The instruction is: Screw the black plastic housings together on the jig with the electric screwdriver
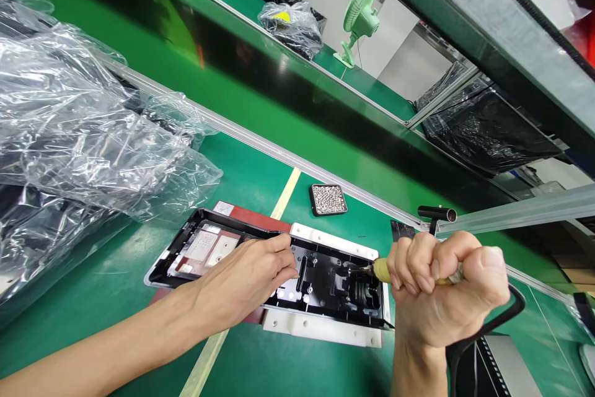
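Note:
A long black plastic housing (325,279) lies open side up on a white fixture plate (325,327) on the green bench. My left hand (246,276) rests flat on the housing's middle, fingers pressing its inner face. My right hand (446,288) is closed around an electric screwdriver (382,269) with a yellowish nose, its bit touching the inside of the housing near the right end. A black cable (488,329) loops from the tool below my fist.
A small black tray of silver screws (328,199) sits behind the housing. Clear plastic bags over dark parts (69,130) fill the left. A conveyor rail (279,152) runs diagonally behind; a green desk fan (360,16) stands beyond it.

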Tool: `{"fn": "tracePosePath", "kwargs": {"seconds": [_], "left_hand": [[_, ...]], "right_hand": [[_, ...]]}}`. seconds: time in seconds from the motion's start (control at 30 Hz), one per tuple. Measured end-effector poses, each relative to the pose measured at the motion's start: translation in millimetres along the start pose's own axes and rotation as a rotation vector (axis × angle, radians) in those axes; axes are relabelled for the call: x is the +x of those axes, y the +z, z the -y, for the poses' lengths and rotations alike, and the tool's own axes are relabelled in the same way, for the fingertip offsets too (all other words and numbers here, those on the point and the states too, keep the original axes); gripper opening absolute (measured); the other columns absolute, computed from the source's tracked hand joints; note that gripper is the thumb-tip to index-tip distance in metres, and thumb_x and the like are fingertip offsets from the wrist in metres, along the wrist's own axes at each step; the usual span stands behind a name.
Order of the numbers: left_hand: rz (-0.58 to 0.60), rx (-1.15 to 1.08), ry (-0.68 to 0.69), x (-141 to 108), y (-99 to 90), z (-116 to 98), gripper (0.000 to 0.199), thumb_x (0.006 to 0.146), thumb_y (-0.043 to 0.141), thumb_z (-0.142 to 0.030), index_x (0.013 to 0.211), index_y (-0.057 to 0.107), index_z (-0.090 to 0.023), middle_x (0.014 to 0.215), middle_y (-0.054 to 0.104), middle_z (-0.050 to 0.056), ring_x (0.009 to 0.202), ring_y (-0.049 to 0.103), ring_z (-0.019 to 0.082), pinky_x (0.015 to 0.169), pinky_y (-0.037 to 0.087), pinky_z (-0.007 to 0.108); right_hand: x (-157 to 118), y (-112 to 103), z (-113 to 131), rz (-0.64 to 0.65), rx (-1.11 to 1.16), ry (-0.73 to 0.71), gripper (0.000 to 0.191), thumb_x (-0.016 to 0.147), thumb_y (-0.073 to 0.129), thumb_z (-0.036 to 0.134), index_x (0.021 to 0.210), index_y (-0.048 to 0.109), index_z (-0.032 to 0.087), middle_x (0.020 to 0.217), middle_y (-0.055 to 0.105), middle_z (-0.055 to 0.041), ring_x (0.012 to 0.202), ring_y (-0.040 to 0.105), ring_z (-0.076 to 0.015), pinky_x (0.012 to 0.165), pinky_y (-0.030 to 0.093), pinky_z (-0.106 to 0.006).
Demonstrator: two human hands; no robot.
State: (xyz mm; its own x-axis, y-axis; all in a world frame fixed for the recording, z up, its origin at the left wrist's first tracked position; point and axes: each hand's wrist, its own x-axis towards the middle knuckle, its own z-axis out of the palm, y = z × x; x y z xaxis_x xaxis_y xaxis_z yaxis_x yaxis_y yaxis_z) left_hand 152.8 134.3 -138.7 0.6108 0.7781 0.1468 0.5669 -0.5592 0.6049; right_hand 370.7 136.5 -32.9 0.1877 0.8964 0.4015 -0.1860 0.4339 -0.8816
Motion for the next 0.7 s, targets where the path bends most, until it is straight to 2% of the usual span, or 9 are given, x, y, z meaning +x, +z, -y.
{"fn": "tracePosePath", "kwargs": {"seconds": [0.23, 0.47, 0.7], "left_hand": [[0.015, -0.019, -0.020, 0.1, -0.9, 0.2, 0.032, 0.103, 0.045, -0.015, 0.090, 0.075, -0.017, 0.087, 0.059, 0.002, 0.067, 0.063, 0.011, 0.060, 0.045, 0.025], [-0.040, -0.037, 0.012, 0.3, 0.3, 1.9, 0.039, 0.106, 0.040, -0.022, 0.088, 0.074, -0.017, 0.085, 0.057, 0.002, 0.062, 0.058, 0.009, 0.058, 0.044, 0.024], [0.069, -0.025, -0.086, 0.3, -1.7, -0.7, 0.031, 0.103, 0.045, -0.017, 0.089, 0.074, -0.018, 0.088, 0.058, 0.001, 0.066, 0.060, 0.011, 0.060, 0.042, 0.028]], "right_hand": [[-0.4, -1.5, -0.7, 0.014, -0.001, -0.012, 0.041, 0.097, 0.043, 0.032, 0.058, 0.044, 0.020, 0.042, 0.036, 0.0062, 0.033, 0.030, -0.0073, 0.031, 0.033, -0.019], [-0.1, -4.5, -1.1, 0.028, 0.022, 0.001, 0.040, 0.096, 0.043, 0.033, 0.058, 0.045, 0.019, 0.042, 0.037, 0.0065, 0.033, 0.030, -0.0067, 0.032, 0.034, -0.019], [-1.1, -4.0, -0.7, 0.013, 0.016, 0.011, 0.040, 0.096, 0.042, 0.032, 0.058, 0.045, 0.020, 0.042, 0.035, 0.0062, 0.033, 0.029, -0.0078, 0.031, 0.032, -0.020]]}}
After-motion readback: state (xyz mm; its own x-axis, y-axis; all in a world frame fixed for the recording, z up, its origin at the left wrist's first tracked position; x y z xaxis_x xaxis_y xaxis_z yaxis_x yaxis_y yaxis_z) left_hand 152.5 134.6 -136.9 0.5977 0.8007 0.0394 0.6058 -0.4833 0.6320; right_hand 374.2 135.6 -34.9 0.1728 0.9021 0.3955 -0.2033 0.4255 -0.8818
